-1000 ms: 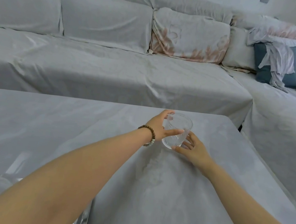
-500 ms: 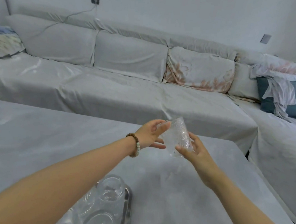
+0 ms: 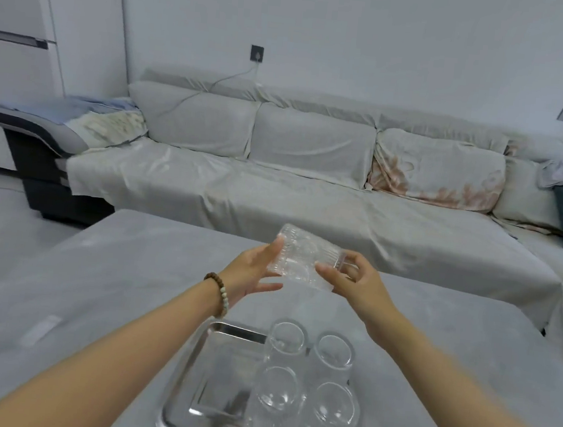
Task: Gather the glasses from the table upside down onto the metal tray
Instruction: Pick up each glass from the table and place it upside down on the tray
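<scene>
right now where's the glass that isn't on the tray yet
In the head view the ribbed glass is held in the air on its side between the left hand and right hand, above the table beyond the metal tray.

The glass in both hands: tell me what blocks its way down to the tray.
Nothing visible does. The glass is held above the table between the left hand and right hand. Four glasses fill the right of the metal tray; its left is bare.

Tray (image 3: 219,376): on the counter (image 3: 93,298), near edge.
Four glasses (image 3: 305,384): upside down on the tray's right half, two by two.
Held glass (image 3: 303,256): above the counter, beyond the tray, between both hands.
Sofa (image 3: 309,195): behind the counter.
</scene>
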`<act>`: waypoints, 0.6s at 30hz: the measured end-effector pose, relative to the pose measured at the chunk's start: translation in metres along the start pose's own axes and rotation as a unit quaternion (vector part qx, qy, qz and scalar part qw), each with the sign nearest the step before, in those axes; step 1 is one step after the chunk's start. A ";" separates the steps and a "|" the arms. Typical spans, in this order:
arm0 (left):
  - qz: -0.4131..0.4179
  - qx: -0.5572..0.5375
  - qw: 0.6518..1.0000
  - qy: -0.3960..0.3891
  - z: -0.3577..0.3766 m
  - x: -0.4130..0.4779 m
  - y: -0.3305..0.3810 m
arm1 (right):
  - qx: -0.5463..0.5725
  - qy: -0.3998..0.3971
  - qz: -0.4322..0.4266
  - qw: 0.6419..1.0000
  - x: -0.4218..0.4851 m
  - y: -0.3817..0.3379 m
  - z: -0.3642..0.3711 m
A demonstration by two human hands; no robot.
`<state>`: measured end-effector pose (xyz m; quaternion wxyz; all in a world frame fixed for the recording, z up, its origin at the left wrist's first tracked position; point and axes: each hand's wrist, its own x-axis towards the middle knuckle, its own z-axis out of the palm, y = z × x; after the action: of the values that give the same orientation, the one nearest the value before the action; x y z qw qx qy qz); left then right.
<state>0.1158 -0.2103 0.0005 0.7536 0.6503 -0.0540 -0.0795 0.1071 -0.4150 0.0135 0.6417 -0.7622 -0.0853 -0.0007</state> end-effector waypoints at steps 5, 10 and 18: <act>-0.030 0.024 0.999 0.030 -0.063 -0.035 -0.015 | -0.107 -0.010 -0.041 0.993 0.004 -0.006 0.061; -0.068 0.045 0.994 0.070 -0.105 -0.057 -0.046 | -0.236 -0.064 -0.078 0.966 0.005 0.010 0.107; -0.082 0.088 0.992 0.041 -0.098 -0.065 -0.091 | -0.341 -0.087 -0.037 0.935 0.006 0.061 0.120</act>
<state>0.0657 -0.1155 -0.1025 0.6858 0.7192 0.0236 -0.1086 0.1085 -0.3072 -0.0667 0.3331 -0.9285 -0.1636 0.0124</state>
